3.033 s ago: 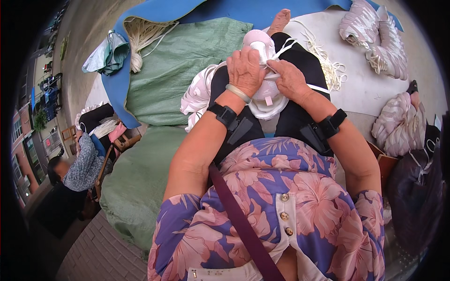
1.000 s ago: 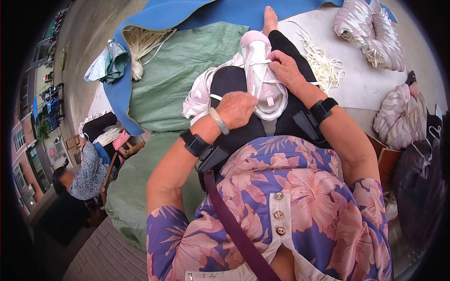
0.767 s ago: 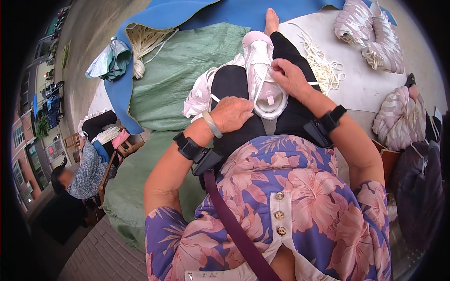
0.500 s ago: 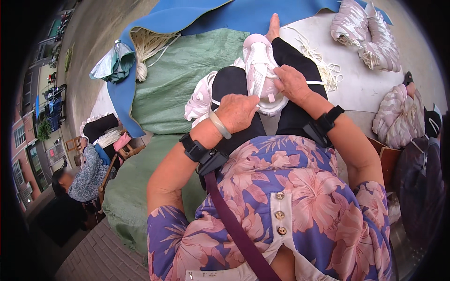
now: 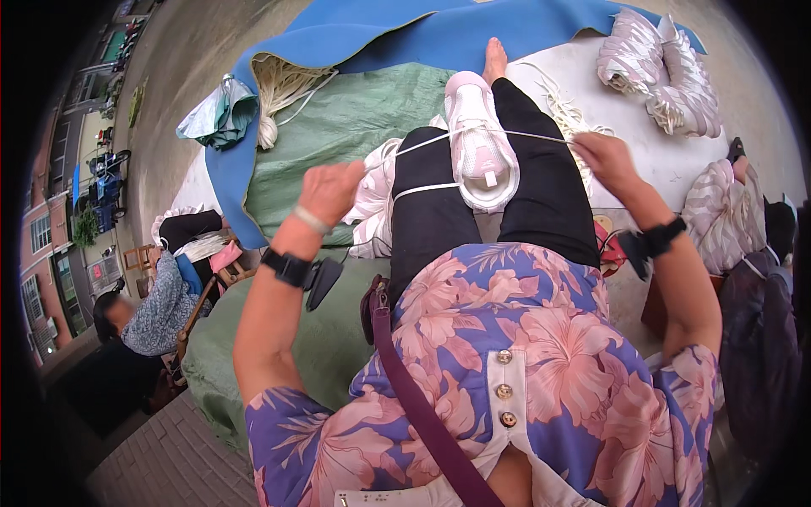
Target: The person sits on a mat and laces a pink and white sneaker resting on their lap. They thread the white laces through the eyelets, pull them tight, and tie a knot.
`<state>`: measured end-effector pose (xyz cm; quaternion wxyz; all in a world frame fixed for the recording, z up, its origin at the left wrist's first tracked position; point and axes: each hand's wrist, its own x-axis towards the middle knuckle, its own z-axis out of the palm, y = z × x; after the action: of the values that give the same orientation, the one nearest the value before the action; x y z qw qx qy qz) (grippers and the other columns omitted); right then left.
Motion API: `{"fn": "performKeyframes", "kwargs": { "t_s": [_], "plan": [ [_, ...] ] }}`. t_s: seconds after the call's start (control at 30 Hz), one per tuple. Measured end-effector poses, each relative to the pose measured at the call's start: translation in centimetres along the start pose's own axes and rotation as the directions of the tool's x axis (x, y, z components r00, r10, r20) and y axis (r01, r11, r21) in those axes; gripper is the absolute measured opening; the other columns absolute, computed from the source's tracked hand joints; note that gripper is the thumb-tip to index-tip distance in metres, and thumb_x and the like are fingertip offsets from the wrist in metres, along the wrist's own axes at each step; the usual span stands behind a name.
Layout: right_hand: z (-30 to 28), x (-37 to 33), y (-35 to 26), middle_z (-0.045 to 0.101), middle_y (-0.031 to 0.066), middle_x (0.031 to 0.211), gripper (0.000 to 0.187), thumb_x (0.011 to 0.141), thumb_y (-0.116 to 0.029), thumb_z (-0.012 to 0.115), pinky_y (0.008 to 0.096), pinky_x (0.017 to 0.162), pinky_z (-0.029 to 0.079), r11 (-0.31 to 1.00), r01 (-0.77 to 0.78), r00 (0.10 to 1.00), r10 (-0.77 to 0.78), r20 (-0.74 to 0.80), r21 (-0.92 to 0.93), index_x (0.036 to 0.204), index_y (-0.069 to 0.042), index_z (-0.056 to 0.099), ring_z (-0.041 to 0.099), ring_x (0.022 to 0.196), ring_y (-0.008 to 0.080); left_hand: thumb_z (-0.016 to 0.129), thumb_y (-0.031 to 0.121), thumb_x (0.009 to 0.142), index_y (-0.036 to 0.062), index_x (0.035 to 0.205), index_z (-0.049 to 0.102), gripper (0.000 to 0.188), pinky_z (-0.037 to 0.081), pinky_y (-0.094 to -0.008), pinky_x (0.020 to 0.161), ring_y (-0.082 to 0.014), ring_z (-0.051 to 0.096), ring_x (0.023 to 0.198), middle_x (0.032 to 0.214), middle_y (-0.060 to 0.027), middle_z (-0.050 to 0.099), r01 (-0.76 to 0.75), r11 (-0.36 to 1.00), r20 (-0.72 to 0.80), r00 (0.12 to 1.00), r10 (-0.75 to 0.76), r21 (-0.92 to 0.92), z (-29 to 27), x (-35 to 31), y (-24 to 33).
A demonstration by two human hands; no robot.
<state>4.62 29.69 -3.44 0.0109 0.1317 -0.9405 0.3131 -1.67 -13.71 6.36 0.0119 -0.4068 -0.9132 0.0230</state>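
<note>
Outside, on pale ground, a blue mat (image 5: 359, 38) lies past my feet, with a green sheet (image 5: 279, 182) near it. My pink and white shoe (image 5: 481, 160) sits between my legs, toe pointing away from me. One thin white lace (image 5: 541, 136) goes across it, pulled out to both sides. My left hand (image 5: 332, 193) is closed in a fist on one end, and my right hand (image 5: 606, 162) pinches the other. I can't see the lace tips inside my fingers. My right hand hides some of a heap of loose laces (image 5: 568, 110). More pink and white shoe parts (image 5: 372, 203) are partly tucked behind my left leg. Something red (image 5: 610, 245) peeks out by my right wrist; I can't tell what. Far left, another person (image 5: 160, 300) sits, small and hard to see, near the dark round edge.
</note>
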Motion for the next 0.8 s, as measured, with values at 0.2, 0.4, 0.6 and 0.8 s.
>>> {"fn": "performKeyframes", "kwargs": {
  "t_s": [0.2, 0.4, 0.6, 0.8],
  "plan": [
    [-10.6, -12.3, 10.4, 0.063, 0.0150, 0.088, 0.016, 0.084, -0.014, 0.056, 0.0347, 0.068, 0.047, 0.949, -0.166, 0.981, 0.131, -0.141, -0.268, 0.094, -0.002, 0.061, 0.061, 0.078, 0.0295, 0.053, 0.012, 0.081, 0.0101, 0.079, 0.054, 0.003, 0.044, -0.0401, 0.051, -0.0321, 0.057, 0.060, 0.064, -0.0124, 0.055, 0.335, 0.942, 0.029, 0.942, -0.335, 0.018, -3.3, -11.5, -4.5],
    [-21.8, -23.6, 18.0, 0.054, 0.0160, 0.119, 0.030, 0.088, -0.015, 0.048, 0.0328, 0.096, 0.037, 0.700, -0.437, 0.877, 0.472, -0.094, -0.565, 0.114, -0.003, 0.058, 0.048, 0.113, 0.0274, 0.051, 0.019, 0.086, 0.0091, 0.092, 0.061, 0.016, 0.047, -0.0400, 0.062, -0.0327, 0.060, 0.071, 0.080, -0.0146, 0.062, 0.549, 0.814, 0.039, 0.824, -0.565, 0.192, -5.7, -20.4, -8.6],
    [-25.6, -21.5, 11.3, 0.064, 0.0187, 0.094, 0.032, 0.089, -0.028, 0.048, 0.0378, 0.077, 0.048, 0.715, -0.450, 0.893, 0.341, -0.295, -0.535, 0.100, -0.002, 0.064, 0.062, 0.086, 0.0328, 0.048, 0.024, 0.089, 0.0132, 0.103, 0.062, 0.022, 0.047, -0.0418, 0.068, -0.0352, 0.059, 0.078, 0.088, -0.0151, 0.062, 0.729, 0.664, 0.060, 0.664, -0.745, 0.170, -7.9, -21.4, -8.1],
    [-26.1, -21.9, 14.2, 0.065, 0.0149, 0.085, 0.029, 0.089, -0.024, 0.050, 0.0397, 0.072, 0.049, 0.792, -0.343, 0.913, 0.155, -0.378, -0.505, 0.100, 0.000, 0.062, 0.061, 0.075, 0.0317, 0.049, 0.025, 0.088, 0.0096, 0.099, 0.061, 0.022, 0.045, -0.0423, 0.060, -0.0364, 0.058, 0.071, 0.078, -0.0173, 0.061, 0.681, 0.713, 0.070, 0.713, -0.697, 0.163, -8.1, -21.4, -8.8]
  ]
}}
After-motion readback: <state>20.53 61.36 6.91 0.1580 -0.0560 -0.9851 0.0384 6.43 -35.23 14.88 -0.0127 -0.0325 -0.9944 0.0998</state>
